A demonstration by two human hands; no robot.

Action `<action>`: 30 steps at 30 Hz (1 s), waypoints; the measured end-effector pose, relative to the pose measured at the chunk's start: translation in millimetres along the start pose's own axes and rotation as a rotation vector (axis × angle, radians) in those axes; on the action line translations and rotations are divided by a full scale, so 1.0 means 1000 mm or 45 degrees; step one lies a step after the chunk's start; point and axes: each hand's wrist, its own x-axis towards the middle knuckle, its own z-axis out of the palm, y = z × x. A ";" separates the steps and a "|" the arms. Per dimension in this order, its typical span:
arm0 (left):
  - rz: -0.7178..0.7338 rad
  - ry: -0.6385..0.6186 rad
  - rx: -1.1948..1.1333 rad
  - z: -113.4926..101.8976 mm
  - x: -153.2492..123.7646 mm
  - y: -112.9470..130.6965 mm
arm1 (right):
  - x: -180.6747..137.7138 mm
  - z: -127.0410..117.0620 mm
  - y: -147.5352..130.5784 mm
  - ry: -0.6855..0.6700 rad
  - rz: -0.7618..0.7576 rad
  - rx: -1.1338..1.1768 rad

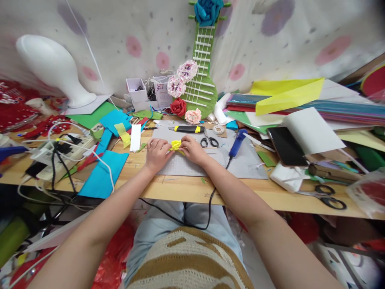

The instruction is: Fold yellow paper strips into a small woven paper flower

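Between my hands is a small crinkled piece of yellow crepe paper (175, 145), held low over the grey cutting mat (249, 164). The fingers of my left hand (158, 153) pinch its left end. On its right end, the fingers of my right hand (191, 148) are closed. My fingertips cover part of the paper. Just behind lies a yellow-and-black utility knife (188, 129), and a pair of small black-handled scissors (209, 140) rests beyond my right hand. A blue hot glue gun (238, 142) is on the mat farther right.
A green paper guitar (206, 94) with paper flowers leans at the back. Blue paper (104, 174) and a power strip (67, 154) lie left. At right are a phone (287, 146), larger scissors (327, 196) and stacked coloured paper (288, 96). The glue gun's cord (212, 196) hangs over the table edge.
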 end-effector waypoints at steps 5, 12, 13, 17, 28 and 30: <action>-0.034 0.001 -0.023 0.000 0.003 0.002 | -0.001 -0.001 -0.001 -0.009 0.011 -0.022; 0.054 -0.038 -0.021 0.000 0.003 0.001 | -0.002 -0.003 -0.007 -0.047 0.000 -0.173; 0.056 -0.048 -0.023 0.000 0.003 0.001 | -0.002 -0.003 -0.008 -0.053 0.008 -0.210; 0.069 -0.070 -0.013 0.001 0.003 0.001 | -0.002 -0.002 -0.010 -0.046 0.047 -0.296; 0.119 0.028 0.079 0.006 0.001 0.001 | -0.001 0.002 -0.005 -0.012 -0.054 -0.253; 0.100 0.012 0.071 0.006 0.002 0.001 | 0.000 0.002 -0.005 -0.016 -0.062 -0.266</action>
